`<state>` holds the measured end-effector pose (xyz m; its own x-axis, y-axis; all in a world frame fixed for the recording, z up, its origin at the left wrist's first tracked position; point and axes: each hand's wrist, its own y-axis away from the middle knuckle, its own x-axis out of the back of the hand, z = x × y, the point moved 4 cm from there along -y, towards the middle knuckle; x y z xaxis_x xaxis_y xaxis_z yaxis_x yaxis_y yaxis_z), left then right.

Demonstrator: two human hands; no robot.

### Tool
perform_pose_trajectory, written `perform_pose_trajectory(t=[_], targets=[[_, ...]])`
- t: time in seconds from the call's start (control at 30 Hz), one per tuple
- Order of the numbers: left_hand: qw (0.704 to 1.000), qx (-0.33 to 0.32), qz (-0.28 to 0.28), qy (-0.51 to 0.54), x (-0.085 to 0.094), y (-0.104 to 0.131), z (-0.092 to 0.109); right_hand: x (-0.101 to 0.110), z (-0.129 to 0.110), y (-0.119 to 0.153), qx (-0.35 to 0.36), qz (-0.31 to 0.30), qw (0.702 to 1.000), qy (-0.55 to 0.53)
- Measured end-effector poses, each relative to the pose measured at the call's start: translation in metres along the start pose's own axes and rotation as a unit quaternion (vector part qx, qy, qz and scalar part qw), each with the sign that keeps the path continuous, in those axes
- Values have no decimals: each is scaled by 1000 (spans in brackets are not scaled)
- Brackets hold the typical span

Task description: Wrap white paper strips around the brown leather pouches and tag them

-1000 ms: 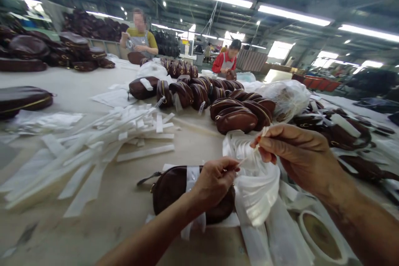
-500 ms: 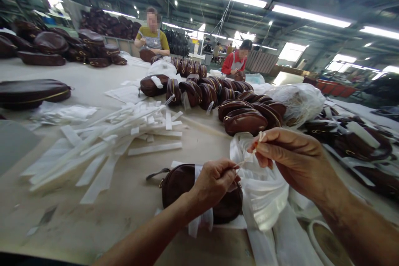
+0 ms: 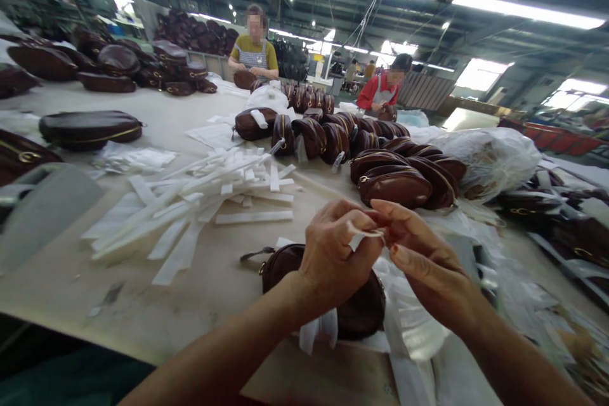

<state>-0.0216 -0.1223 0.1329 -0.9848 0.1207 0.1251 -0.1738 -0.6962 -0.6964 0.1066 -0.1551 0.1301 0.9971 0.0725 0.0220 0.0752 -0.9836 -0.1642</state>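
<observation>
My left hand (image 3: 340, 250) is closed in a pinch, with a thin white strip (image 3: 364, 231) sticking out between thumb and fingers. Close beside it on the right, my right hand (image 3: 423, 260) has its thumb and index finger apart; its other fingertips are partly hidden near the left fingers. Beneath both hands, a dark brown rounded bag (image 3: 364, 311) lies on the table, partly covered by my left hand and forearm. A zip pull (image 3: 257, 254) extends from its left end. White wrapping ends (image 3: 318, 330) hang over the bag's near side.
Loose white strips (image 3: 190, 209) are heaped left of the bag on the table (image 3: 190, 311). Brown zipped bags (image 3: 394, 181) stand in rows beyond. A clear plastic bundle (image 3: 499, 155) lies at right. Two co-workers (image 3: 254, 54) handle bags across the table.
My hands have come together; the right hand has loosened from its pinch, and its thumb and index finger are spread. The thin strip now sticks out of my left hand. The view has shifted.
</observation>
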Motion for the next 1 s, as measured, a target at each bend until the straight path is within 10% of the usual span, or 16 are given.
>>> perform_pose_trajectory(t=[0.17, 0.33, 0.63, 1.0], targets=[[991, 105, -2, -78, 20, -11, -8, -27, 18, -4, -68, 16, 995, -70], [973, 215, -30, -72, 50, -8, -25, -41, 23, -19, -45, 42, 993, 102], [887, 384, -140, -214, 104, 86, -100, -51, 51, -52, -57, -91, 953, 284], [897, 413, -147, -47, 100, 122, -135, -67, 79, -74, -78, -152, 914, 369]])
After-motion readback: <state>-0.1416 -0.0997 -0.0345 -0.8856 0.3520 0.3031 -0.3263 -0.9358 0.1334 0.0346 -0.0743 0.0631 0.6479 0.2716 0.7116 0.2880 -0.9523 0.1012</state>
